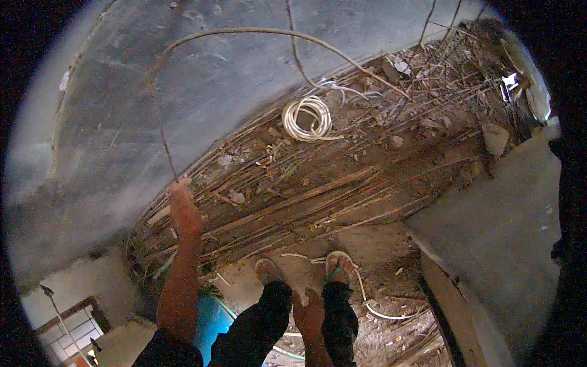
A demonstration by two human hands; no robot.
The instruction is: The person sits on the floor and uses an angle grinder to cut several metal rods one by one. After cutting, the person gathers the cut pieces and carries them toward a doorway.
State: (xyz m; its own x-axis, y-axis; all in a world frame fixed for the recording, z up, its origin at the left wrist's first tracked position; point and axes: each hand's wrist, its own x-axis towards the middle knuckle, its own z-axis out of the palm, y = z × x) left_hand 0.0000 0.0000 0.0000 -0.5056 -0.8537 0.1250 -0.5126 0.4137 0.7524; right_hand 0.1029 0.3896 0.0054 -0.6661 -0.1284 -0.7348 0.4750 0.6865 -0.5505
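My left hand (182,188), at the end of the stretched-out left arm, is closed around the lower end of a long, thin brownish rod (260,30). From the hand the rod rises, bends over in a wide arch in front of the grey wall, and runs down right toward the debris. Whether it is metal or stiff cable I cannot tell. Low in front of my knees hangs my right hand (307,315), its thumb and fingers somewhat apart, with nothing visible in it. A coil of whitish tubing (307,118) lies on the debris beyond my feet.
Long thin sticks or rods (306,199) lie bundled among rubble along the grey wall (202,104). Upright rods (427,24) stand at the far right. A grey slab (495,211) borders the right side. Near my legs are a blue container (211,321) and loose pale tubing (385,316).
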